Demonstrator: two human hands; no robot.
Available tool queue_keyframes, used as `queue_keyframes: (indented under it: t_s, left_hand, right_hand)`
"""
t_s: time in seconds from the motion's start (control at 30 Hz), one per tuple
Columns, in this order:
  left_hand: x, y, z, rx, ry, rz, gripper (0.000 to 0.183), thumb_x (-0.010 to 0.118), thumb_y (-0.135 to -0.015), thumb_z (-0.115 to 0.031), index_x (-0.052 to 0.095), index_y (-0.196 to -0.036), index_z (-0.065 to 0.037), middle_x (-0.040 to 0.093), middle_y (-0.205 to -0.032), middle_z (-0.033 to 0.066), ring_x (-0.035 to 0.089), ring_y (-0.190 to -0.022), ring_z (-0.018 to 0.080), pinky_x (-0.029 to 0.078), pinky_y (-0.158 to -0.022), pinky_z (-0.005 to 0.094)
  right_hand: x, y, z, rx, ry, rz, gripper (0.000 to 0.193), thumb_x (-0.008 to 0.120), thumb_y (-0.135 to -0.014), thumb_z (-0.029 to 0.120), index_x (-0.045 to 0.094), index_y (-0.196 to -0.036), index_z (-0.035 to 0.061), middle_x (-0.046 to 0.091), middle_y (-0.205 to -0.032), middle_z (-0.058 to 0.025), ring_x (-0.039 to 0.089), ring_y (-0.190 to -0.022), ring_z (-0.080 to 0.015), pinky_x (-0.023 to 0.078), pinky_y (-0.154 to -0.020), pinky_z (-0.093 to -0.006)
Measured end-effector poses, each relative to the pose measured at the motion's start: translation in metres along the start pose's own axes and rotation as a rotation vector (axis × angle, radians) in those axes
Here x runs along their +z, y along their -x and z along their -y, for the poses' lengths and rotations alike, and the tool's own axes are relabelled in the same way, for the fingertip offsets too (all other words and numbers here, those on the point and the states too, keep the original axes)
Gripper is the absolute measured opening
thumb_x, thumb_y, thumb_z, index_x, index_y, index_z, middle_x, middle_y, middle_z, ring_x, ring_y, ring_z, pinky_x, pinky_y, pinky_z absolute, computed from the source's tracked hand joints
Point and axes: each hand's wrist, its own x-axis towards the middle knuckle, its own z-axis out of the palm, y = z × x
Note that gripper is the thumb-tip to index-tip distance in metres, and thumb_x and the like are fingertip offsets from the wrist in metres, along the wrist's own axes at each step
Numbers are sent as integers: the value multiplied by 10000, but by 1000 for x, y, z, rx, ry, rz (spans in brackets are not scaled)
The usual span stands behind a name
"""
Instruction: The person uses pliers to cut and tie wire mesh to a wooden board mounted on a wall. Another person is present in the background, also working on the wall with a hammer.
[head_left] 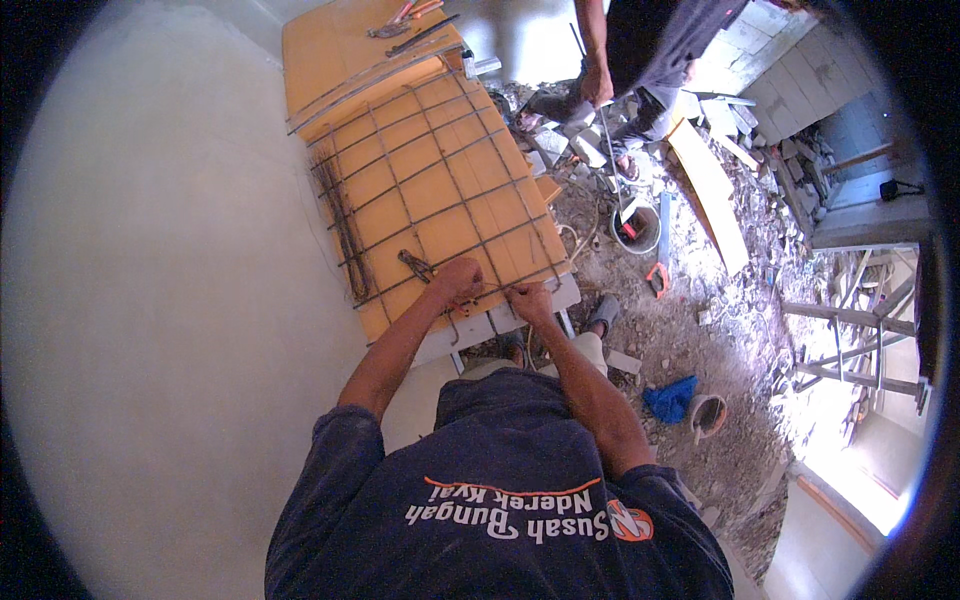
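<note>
A grid of thin steel bars (398, 178) lies over an orange board on a raised work table. Close to the grid's near edge, my left hand (460, 281) is closed in a fist around what look like pincers (414, 264). Their dark head sticks out to the left of the fist, and small reddish parts show below it. To its right, my right hand (530, 300) has its fingers pinched together at a bar near the table's edge. Whatever is between those fingertips is too small to make out.
A bundle of thin wire (343, 230) lies along the grid's left side. More hand tools (392, 28) rest at the table's far end. Another person (640, 60) stands at the far right, holding a rod near a bucket (636, 229). A handsaw (658, 278) and rubble cover the floor.
</note>
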Motion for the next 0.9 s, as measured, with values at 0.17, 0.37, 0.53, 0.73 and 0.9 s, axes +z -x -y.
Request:
queue_keyframes:
  t_s: [0.17,0.37,0.53,0.73,0.9]
  left_hand:
    - [15,2,9,-70,212,-129,226,711,-724,-211,709,-726,15,665,-698,222,695,-675,349,543,-702,443]
    - [12,3,-9,-131,355,-195,241,750,-696,-219,738,-765,12,697,-697,194,718,-714,312,560,-744,399]
    - [19,8,-10,-184,351,-232,243,768,-705,-230,761,-789,-2,726,-744,173,723,-677,281,579,-720,398]
    - [16,14,-28,-339,583,-211,244,778,-752,-224,764,-836,4,734,-765,159,721,-668,245,583,-696,407]
    - [28,21,-30,-211,491,-319,228,783,-784,-175,743,-906,14,743,-826,162,736,-778,258,580,-742,385]
  right_hand:
    - [-5,7,18,4,49,-35,418,762,-771,454,791,-906,59,727,-814,-227,723,-799,-383,573,-762,-458]
    - [2,0,2,-70,133,-177,465,772,-761,465,765,-829,6,717,-751,-220,724,-756,-376,575,-738,-452]
    - [-5,5,14,-20,66,-46,466,769,-762,469,748,-788,4,712,-734,-215,719,-743,-372,561,-707,-464]
    - [4,4,11,-17,62,-114,454,747,-779,446,735,-756,-7,700,-718,-215,716,-750,-378,549,-700,-476]
    - [14,5,14,-30,59,-153,413,719,-798,398,741,-789,-14,696,-738,-231,714,-759,-384,549,-698,-470]
